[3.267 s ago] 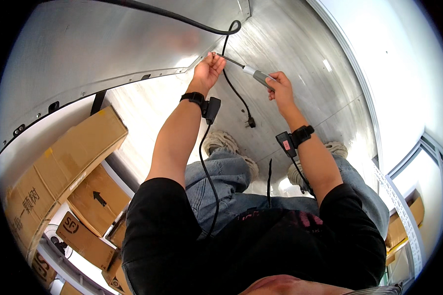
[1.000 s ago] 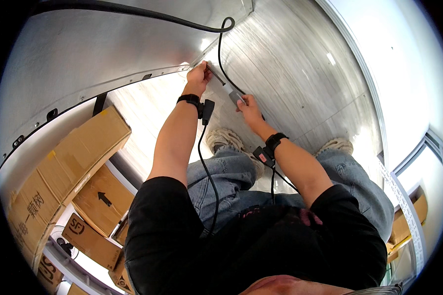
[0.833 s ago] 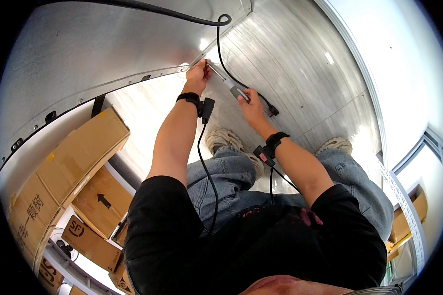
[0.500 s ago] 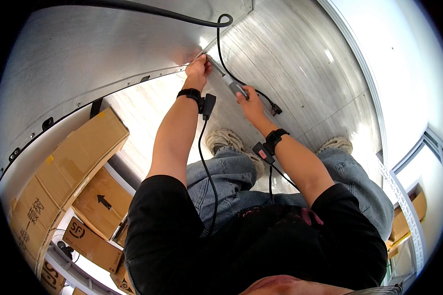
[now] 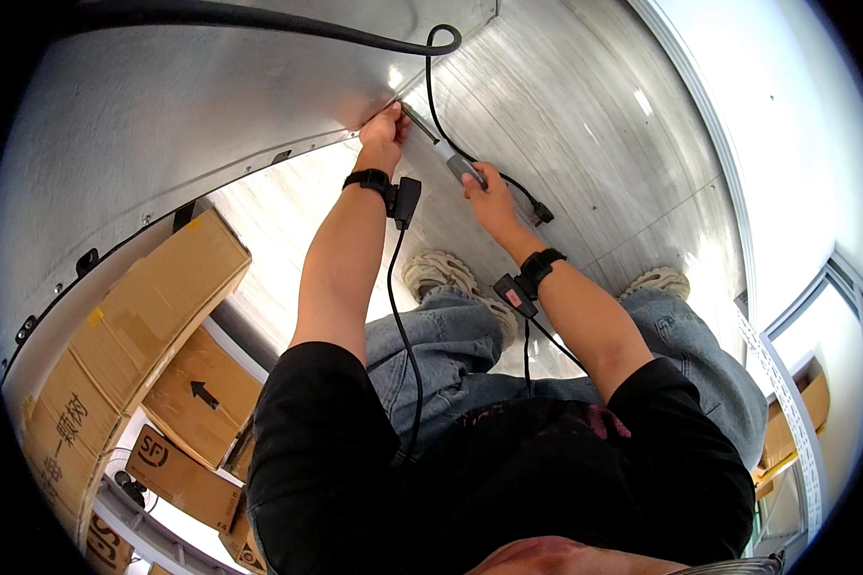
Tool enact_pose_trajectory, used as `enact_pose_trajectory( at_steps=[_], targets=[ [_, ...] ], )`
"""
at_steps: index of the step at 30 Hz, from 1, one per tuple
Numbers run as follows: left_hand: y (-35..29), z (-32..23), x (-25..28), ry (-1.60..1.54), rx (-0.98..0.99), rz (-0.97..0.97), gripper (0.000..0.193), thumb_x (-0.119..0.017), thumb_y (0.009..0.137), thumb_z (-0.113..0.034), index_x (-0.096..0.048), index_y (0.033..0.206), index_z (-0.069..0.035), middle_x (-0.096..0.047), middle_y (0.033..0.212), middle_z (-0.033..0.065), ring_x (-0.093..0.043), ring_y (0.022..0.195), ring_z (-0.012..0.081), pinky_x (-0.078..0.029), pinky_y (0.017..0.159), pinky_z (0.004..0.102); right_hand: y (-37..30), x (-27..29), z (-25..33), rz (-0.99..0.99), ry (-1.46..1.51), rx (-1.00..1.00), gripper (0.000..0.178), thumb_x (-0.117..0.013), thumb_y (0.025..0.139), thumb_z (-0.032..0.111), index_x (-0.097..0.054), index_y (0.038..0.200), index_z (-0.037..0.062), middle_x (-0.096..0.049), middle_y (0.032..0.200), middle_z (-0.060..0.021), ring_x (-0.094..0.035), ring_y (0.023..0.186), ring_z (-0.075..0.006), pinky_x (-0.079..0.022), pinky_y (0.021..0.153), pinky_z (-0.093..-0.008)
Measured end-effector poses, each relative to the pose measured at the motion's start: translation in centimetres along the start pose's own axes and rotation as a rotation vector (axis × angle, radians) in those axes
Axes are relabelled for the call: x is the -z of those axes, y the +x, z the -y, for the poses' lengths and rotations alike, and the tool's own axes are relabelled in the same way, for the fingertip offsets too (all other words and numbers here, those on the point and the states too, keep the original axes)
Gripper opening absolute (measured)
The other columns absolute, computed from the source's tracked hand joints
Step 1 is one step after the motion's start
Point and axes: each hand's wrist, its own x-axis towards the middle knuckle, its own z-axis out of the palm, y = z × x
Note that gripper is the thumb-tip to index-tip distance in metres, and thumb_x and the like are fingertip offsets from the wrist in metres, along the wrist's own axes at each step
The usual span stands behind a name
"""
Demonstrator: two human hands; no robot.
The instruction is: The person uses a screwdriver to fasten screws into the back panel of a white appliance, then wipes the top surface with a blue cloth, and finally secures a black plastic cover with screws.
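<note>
You looked down at both of your bare hands reaching forward to a curved sheet of shiny metal [image 5: 211, 125]. Your left hand [image 5: 385, 134] was pressed against the lower edge of that sheet, its fingers curled in at the seam; whether they pinched anything there, the view did not show. Your right hand [image 5: 489, 196] sat just to the right of it and a little nearer you, closed around the grey handle of a slim tool [image 5: 448, 156]. The tool's thin dark shaft slanted up and left, its tip meeting the seam right beside your left fingers. A black cable [image 5: 430, 72] hung in a loop above both hands and dropped past the tool, close behind your right hand. Each wrist wore a black band with a small device and a thin lead. Well below and left of your left arm, cardboard boxes [image 5: 134, 326] were stacked.
</note>
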Motion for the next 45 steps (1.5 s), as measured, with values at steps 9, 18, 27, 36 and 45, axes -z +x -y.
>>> enact_pose_trajectory(
  at_steps=[9,18,27,36,45],
  targets=[
    [0.7,0.2,0.3,-0.026,0.000,0.026,0.001,-0.063,0.087,-0.010,-0.063,0.087,-0.010,-0.063,0.076,-0.0001,-0.058,0.059,0.0116,-0.044,0.049,0.0244,-0.2,0.9,2.0,0.017,0.007,-0.080,0.039,-0.052,0.093,0.033,-0.051,0.122,0.0062,-0.060,0.085,-0.0073,-0.056,0.079,-0.0181,-0.044,0.073,-0.0335],
    [1.6,0.4,0.7,-0.047,0.018,0.034,0.003,-0.063,0.086,-0.009,-0.062,0.089,-0.010,-0.062,0.075,0.0005,-0.058,0.059,0.0120,-0.044,0.047,0.0250,1.1,-0.5,0.2,-0.140,-0.065,0.016,0.041,-0.054,0.092,0.030,-0.048,0.119,0.0003,-0.055,0.093,-0.0136,-0.054,0.083,-0.0279,-0.043,0.079,-0.0395],
    [1.7,0.4,0.8,-0.059,0.016,0.055,0.005,-0.063,0.085,-0.008,-0.062,0.090,-0.010,-0.063,0.076,0.0005,-0.060,0.061,0.0127,-0.045,0.050,0.0249,0.9,-0.7,0.4,-0.074,0.415,-0.177,0.037,-0.060,0.089,0.016,-0.039,0.115,-0.0014,-0.051,0.097,-0.0119,-0.056,0.075,-0.0167,-0.047,0.065,-0.0306],
    [1.7,0.3,0.7,-0.077,0.033,0.045,0.002,-0.062,0.086,-0.008,-0.062,0.087,-0.009,-0.063,0.076,0.0015,-0.060,0.062,0.0147,-0.047,0.052,0.0258,0.4,-1.4,1.9,-0.115,0.468,-0.319,0.039,-0.049,0.095,0.024,-0.036,0.122,-0.0031,-0.053,0.092,-0.0122,-0.056,0.064,-0.0169,-0.050,0.059,-0.0344],
    [1.5,0.2,0.8,-0.098,0.031,0.070,0.002,-0.061,0.087,-0.007,-0.063,0.088,-0.008,-0.063,0.076,0.0025,-0.060,0.064,0.0148,-0.049,0.055,0.0269,-0.1,-0.7,2.5,0.011,0.462,-0.322,0.036,-0.048,0.096,0.024,-0.039,0.119,-0.0022,-0.053,0.092,-0.0129,-0.053,0.061,-0.0158,-0.050,0.059,-0.0345]
  ],
)
